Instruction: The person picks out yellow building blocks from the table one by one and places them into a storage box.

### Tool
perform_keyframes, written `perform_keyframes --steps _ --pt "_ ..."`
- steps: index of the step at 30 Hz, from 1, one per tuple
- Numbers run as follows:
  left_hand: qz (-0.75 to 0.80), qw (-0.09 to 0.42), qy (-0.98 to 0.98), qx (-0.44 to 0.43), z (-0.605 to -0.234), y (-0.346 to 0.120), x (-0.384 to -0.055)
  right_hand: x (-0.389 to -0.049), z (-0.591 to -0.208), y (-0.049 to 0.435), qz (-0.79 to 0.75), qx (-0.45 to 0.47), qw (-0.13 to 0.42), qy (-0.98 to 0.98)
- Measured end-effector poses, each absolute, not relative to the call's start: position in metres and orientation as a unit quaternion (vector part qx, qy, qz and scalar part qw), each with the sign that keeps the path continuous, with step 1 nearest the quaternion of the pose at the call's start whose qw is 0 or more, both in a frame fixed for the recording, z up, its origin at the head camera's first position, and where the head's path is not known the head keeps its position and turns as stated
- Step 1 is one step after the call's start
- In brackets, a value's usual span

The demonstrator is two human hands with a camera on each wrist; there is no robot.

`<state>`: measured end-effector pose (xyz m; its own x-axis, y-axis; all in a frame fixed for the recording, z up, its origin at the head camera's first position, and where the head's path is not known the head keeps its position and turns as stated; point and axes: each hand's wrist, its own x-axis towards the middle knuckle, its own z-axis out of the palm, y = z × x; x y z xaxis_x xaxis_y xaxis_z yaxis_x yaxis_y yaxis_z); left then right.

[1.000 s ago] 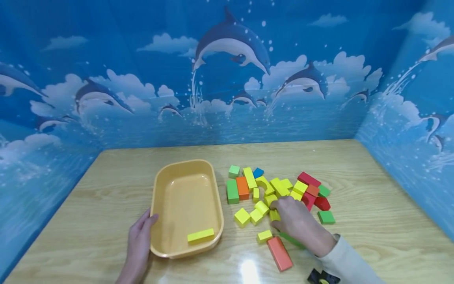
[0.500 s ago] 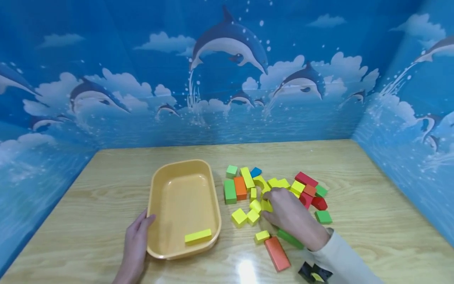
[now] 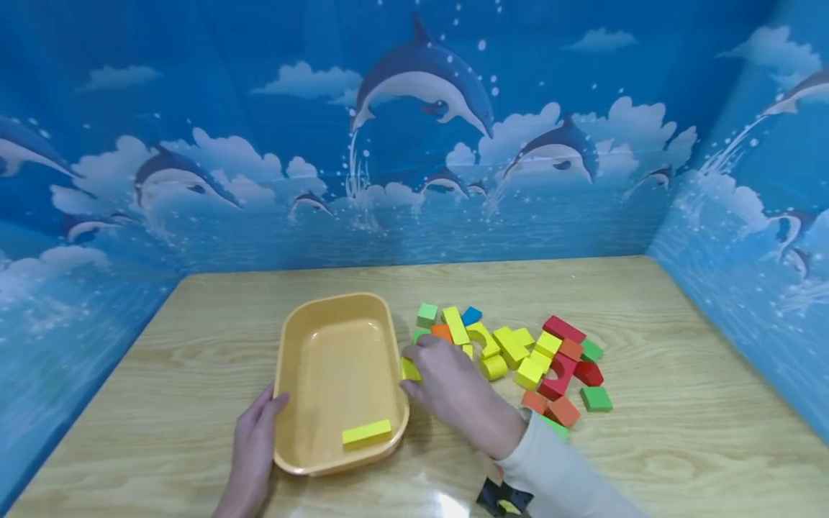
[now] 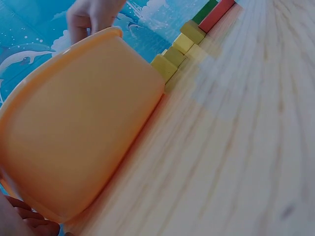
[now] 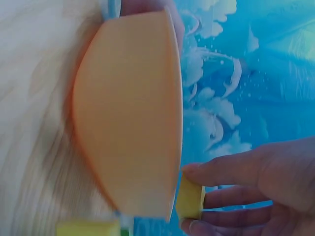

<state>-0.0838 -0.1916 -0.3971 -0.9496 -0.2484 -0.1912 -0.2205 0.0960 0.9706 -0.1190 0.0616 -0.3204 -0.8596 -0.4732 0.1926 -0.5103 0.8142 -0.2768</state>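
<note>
A tan plastic tub (image 3: 337,360) stands on the left part of the table with one long yellow block (image 3: 366,434) lying inside near its front end. My left hand (image 3: 254,439) grips the tub's left side, thumb over the rim and fingers against the outer wall. A small yellow block (image 5: 190,199) is pinched between the thumb and fingers of my right hand (image 3: 456,388), raised at the tub's right rim. The right wrist view shows this block beside the rim, above the table. My right hand and forearm hide part of the blocks behind them in the head view.
Right of the tub lies a loose pile of blocks: yellow ones (image 3: 510,347), a red arch (image 3: 558,375), orange pieces (image 3: 562,411), a green block (image 3: 596,398) and a blue one (image 3: 471,315). A dolphin-printed blue curtain (image 3: 414,230) borders the wooden table (image 3: 220,316).
My right hand has picked a yellow block from the pile and carried it left to the tub's right rim. The left hand and the tub stay in place.
</note>
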Motion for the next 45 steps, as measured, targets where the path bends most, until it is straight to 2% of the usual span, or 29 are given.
perform_keyframes --steps 6,16,24,39,45 --pt "-0.64 0.01 -0.749 0.169 -0.396 -0.193 -0.085 -0.112 -0.32 0.033 0.135 0.292 0.076 -0.944" --pt "-0.644 0.012 -0.749 0.157 -0.398 -0.192 -0.085 -0.104 -0.341 0.003 0.089 0.328 0.064 -0.938" --pt "-0.643 0.008 -0.751 0.15 -0.397 -0.192 -0.085 -0.108 -0.355 0.0 0.119 0.326 0.029 -0.937" --pt "-0.648 0.012 -0.747 0.148 -0.397 -0.192 -0.085 -0.109 -0.355 -0.001 0.111 0.319 0.038 -0.941" --pt "-0.649 0.015 -0.747 0.148 -0.397 -0.191 -0.085 -0.117 -0.351 0.009 0.165 0.337 0.04 -0.926"
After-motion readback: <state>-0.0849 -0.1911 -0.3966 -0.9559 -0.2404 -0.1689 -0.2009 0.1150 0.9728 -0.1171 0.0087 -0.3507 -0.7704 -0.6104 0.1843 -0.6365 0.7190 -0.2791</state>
